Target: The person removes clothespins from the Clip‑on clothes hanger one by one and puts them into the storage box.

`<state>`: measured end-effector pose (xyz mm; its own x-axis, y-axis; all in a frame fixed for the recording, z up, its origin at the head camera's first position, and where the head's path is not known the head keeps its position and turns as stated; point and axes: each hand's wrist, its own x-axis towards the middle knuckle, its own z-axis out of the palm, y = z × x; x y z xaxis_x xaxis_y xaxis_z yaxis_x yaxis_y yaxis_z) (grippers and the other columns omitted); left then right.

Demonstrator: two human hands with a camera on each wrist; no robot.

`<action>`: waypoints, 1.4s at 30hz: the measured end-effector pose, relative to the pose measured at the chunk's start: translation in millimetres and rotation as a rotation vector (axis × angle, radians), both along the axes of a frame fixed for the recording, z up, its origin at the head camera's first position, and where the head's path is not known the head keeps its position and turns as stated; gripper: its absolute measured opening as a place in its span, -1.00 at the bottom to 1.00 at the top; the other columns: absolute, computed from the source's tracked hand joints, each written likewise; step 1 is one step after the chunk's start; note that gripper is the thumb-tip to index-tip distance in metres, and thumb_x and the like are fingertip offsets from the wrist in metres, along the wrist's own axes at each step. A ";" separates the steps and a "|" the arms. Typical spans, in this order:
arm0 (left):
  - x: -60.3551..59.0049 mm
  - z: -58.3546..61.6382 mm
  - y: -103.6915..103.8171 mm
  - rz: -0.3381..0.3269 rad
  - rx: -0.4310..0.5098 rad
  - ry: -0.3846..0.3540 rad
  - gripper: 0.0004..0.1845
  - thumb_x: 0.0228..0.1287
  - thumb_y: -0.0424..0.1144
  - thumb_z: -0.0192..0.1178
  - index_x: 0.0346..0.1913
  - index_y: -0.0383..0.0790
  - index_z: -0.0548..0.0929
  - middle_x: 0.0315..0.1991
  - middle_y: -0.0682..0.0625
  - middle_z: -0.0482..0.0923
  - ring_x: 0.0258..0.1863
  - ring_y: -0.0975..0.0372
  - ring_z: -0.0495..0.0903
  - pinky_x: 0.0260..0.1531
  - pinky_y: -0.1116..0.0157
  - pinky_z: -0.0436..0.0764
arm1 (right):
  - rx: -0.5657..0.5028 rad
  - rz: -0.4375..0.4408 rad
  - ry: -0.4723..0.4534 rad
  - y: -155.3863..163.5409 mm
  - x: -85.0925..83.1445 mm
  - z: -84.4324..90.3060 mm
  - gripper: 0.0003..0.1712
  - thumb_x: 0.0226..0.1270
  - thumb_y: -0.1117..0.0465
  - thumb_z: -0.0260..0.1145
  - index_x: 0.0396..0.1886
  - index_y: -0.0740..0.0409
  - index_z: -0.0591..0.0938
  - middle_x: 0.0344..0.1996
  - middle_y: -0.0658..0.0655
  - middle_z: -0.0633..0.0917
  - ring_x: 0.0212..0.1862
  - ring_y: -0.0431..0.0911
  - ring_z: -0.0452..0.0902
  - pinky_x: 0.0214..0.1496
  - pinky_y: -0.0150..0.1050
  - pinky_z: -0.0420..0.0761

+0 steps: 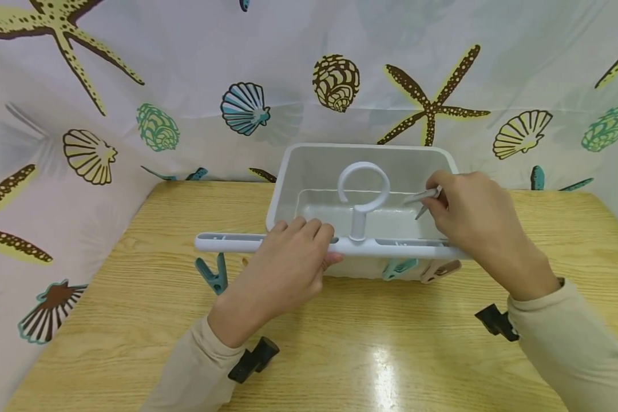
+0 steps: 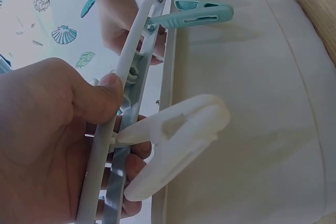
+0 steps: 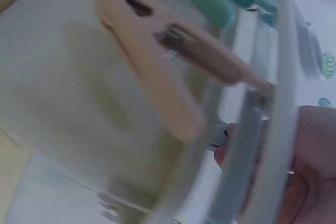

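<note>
A white hanger bar [image 1: 226, 242] with a ring hook [image 1: 363, 183] lies across the front rim of a white plastic bin [image 1: 288, 171]. My left hand [image 1: 301, 252] grips the bar left of the hook, thumb on its edge [image 2: 105, 95]. Above the bin's right side, my right hand [image 1: 445, 200] pinches a grey peg [image 1: 423, 197]. Pegs hang from the bar: a teal one [image 1: 213, 274] at the left, then a teal one [image 1: 399, 267] and a pink one [image 1: 440, 270] at the right. A white peg [image 2: 173, 140] hangs beside my left thumb. The right wrist view is blurred and shows the pink peg [image 3: 157, 61] close up.
The bin stands on a wooden table [image 1: 365, 343]. A curtain printed with shells and starfish [image 1: 185, 86] closes off the back and left side. Black wrist mounts [image 1: 252, 357] sit on both sleeves.
</note>
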<state>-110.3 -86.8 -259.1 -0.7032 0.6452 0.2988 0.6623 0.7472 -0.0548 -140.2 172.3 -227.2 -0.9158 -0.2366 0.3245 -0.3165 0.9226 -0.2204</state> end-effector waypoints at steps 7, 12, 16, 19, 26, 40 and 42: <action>0.9 1.4 1.2 -0.004 0.001 0.000 -0.76 0.44 -0.12 0.08 -0.33 -0.22 0.45 -0.51 0.05 0.31 -0.49 0.18 0.33 -0.46 0.26 0.34 | 0.008 0.034 0.053 6.6 23.1 31.8 -0.79 0.27 0.25 0.36 -0.15 0.27 0.64 -0.53 0.12 0.67 -0.55 -0.08 0.49 -0.54 -0.18 0.40; 1.4 0.5 2.4 -0.006 -0.002 0.001 -0.75 0.43 -0.12 0.09 -0.34 -0.22 0.44 -0.51 0.04 0.31 -0.49 0.17 0.33 -0.46 0.26 0.34 | 0.038 0.043 0.067 12.0 27.1 42.6 -0.81 0.27 0.25 0.36 -0.17 0.24 0.65 -0.56 0.07 0.66 -0.59 -0.11 0.45 -0.55 -0.19 0.38; 2.2 0.1 2.2 -0.002 -0.010 -0.001 -0.74 0.43 -0.11 0.09 -0.34 -0.23 0.45 -0.51 0.04 0.32 -0.49 0.17 0.32 -0.46 0.27 0.34 | 0.067 0.075 0.041 12.9 18.1 44.8 -0.80 0.30 0.24 0.34 -0.14 0.24 0.65 -0.53 0.07 0.67 -0.56 -0.10 0.46 -0.53 -0.17 0.40; 3.1 0.1 1.7 0.003 -0.013 -0.004 -0.75 0.43 -0.11 0.10 -0.33 -0.23 0.46 -0.50 0.04 0.34 -0.49 0.17 0.33 -0.46 0.27 0.35 | 0.085 0.109 -0.018 13.0 6.0 43.4 -0.80 0.30 0.24 0.33 -0.14 0.25 0.65 -0.50 0.08 0.67 -0.55 -0.11 0.48 -0.53 -0.17 0.43; 3.8 -3.2 1.7 -0.003 -0.014 -0.013 -0.75 0.44 -0.13 0.08 -0.34 -0.23 0.44 -0.51 0.03 0.31 -0.50 0.16 0.32 -0.46 0.26 0.34 | 0.058 0.246 -0.125 23.3 -28.9 27.6 -0.86 0.26 0.30 0.37 -0.23 0.28 0.67 -0.60 0.05 0.62 -0.60 -0.14 0.44 -0.54 -0.24 0.44; 4.3 -4.2 0.9 -0.010 -0.030 -0.041 -0.76 0.44 -0.12 0.08 -0.34 -0.22 0.45 -0.50 0.03 0.32 -0.50 0.16 0.33 -0.47 0.27 0.31 | 0.209 0.323 -0.159 21.9 -76.6 14.0 -0.76 0.29 0.42 0.25 -0.05 0.36 0.60 -0.53 0.18 0.63 -0.56 -0.06 0.47 -0.50 -0.17 0.47; 4.4 -3.8 1.0 -0.011 -0.031 -0.040 -0.75 0.44 -0.13 0.08 -0.35 -0.22 0.44 -0.51 0.03 0.31 -0.50 0.15 0.32 -0.47 0.27 0.31 | 0.229 0.301 -0.179 22.1 -80.3 12.7 -0.63 0.29 0.48 0.18 0.11 0.38 0.51 -0.43 0.26 0.65 -0.46 0.02 0.55 -0.43 -0.11 0.52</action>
